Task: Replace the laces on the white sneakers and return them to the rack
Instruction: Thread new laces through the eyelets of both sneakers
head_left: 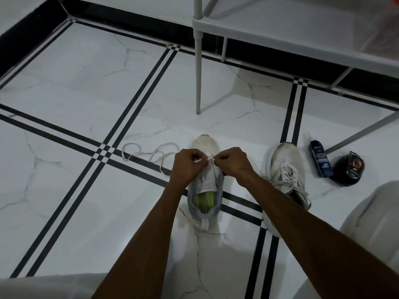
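Note:
A white sneaker (205, 186) with a grey collar and green insole stands on the floor, toe pointing away from me. My left hand (187, 162) and my right hand (232, 161) meet over its front eyelets, each pinching an end of a white lace (149, 155) whose loose length trails in loops on the tiles to the left. A second white sneaker (285, 169), laced, lies to the right of the first, partly behind my right forearm. The white rack (280, 37) stands beyond, at the upper right.
A dark blue cleaner bottle (320, 158) lies on the tiles right of the laced sneaker, with a round black tin (348, 169) beside it. A rack leg (197, 72) stands just beyond the shoes. My knees in pale cloth fill the lower corners.

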A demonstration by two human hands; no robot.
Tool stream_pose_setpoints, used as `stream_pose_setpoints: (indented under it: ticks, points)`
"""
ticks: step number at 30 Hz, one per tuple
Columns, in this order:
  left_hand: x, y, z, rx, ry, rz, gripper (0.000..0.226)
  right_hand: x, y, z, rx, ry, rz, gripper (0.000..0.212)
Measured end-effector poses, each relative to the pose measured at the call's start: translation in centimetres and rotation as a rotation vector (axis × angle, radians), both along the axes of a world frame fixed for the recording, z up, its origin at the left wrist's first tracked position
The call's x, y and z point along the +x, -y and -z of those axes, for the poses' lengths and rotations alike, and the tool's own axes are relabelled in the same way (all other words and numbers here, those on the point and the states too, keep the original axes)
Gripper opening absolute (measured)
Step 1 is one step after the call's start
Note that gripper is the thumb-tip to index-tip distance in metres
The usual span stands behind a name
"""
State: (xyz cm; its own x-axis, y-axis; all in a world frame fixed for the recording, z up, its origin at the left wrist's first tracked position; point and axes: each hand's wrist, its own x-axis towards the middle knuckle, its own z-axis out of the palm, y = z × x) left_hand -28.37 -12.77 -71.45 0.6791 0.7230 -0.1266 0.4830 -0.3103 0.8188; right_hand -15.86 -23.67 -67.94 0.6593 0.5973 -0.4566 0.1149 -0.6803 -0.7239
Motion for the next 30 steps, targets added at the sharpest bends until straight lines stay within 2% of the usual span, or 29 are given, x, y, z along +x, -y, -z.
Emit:
stream_pose_setpoints:
  ticks: [3,6,18,24,27,30]
  points:
    - [-0.1,0.2,-0.1,0.019,0.013,0.015,0.006,0.5,0.4,0.4,0.034,-0.236,0.110,0.011]
    - [-0.1,0.5,-0.3,0.043,0.022,0.004,0.004,0.7,0.4,0.5,0.056,-0.343,0.148,0.014]
    - [0.3,1.0,-1.1,0.089,-0.054,0.027,0.006,0.6,0.2,-0.1,0.051,-0.377,0.134,0.011]
    - [0.1,1.7,-0.6,0.060,0.001,-0.047,0.008,0.7,0.1,-1.2,0.111,-0.507,0.190,0.011]
    - [0.2,2.2,-0.6,0.033,0.015,-0.076,0.002,0.4,-0.3,-0.6,0.083,-0.408,0.163,0.001]
    - [0.1,2.7,-1.2,0.158,-0.002,-0.220,0.014,0.5,-0.7,0.2,0.074,-0.372,0.179,0.002]
